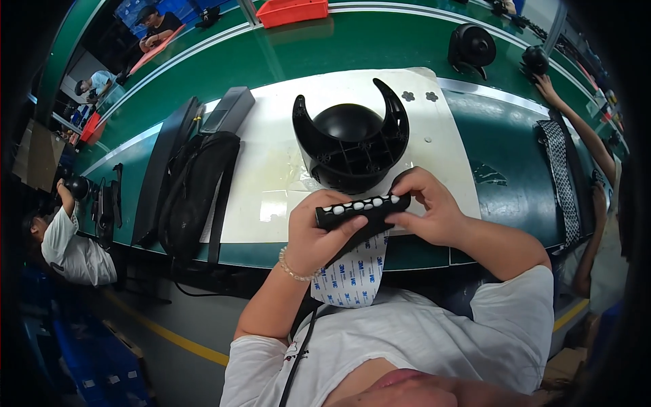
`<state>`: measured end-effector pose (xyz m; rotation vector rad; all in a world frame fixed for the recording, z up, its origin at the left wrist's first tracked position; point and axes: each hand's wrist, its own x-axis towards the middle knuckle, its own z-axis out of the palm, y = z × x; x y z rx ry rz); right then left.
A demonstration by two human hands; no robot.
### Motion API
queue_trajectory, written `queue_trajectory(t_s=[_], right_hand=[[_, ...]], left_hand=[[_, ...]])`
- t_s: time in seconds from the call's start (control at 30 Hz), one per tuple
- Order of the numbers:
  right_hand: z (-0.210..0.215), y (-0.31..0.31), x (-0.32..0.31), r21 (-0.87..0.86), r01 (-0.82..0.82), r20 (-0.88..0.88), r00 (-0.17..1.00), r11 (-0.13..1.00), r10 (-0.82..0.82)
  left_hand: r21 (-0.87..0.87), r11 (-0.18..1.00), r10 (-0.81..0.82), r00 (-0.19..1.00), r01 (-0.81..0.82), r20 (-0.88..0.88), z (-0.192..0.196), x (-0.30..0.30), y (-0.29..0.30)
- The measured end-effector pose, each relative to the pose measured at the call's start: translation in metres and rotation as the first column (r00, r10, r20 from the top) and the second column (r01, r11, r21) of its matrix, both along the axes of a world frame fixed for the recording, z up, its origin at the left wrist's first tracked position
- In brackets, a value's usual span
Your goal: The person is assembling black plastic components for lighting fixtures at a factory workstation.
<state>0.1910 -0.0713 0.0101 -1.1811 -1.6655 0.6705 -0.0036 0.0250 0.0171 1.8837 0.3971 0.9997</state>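
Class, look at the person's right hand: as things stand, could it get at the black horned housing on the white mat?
Probably yes. The black horned housing sits just beyond the right hand with nothing between them, but that hand and the left hand hold a black strip, so it isn't free.

The strip [363,209] is looking like matt black plastic with glossy white buttons; the base [349,146] is showing smooth black plastic, the mat [271,136] dull white, the bench [502,142] glossy green.
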Motion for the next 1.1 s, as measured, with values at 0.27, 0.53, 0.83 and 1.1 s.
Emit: queue_trajectory(t_s=[0.27, 0.53, 0.83, 1.1], right_hand=[[0.016, -0.003, -0.003, -0.230, 0.058, -0.224, 0.968, 0.971, -0.111], [0.024, 0.000, 0.008, 0.179, 0.159, 0.137, 0.973, 0.971, -0.185], [0.030, 0.005, 0.010, 0.544, 0.040, 0.379, 0.879, 0.838, -0.289], [0.022, 0.004, 0.002, 0.397, 0.134, -0.042, 0.991, 0.908, -0.128]], left_hand=[[-0.171, 0.985, -0.031, 0.999, 0.025, -0.034, -0.006, -0.002, 0.002], [-0.017, 1.000, -0.004, 1.000, 0.005, 0.009, -0.006, -0.001, 0.003], [-0.170, 0.985, 0.021, 1.000, -0.024, -0.019, -0.005, -0.003, -0.001], [-0.063, 0.998, 0.010, 0.998, -0.015, -0.068, -0.008, -0.004, 0.002]])
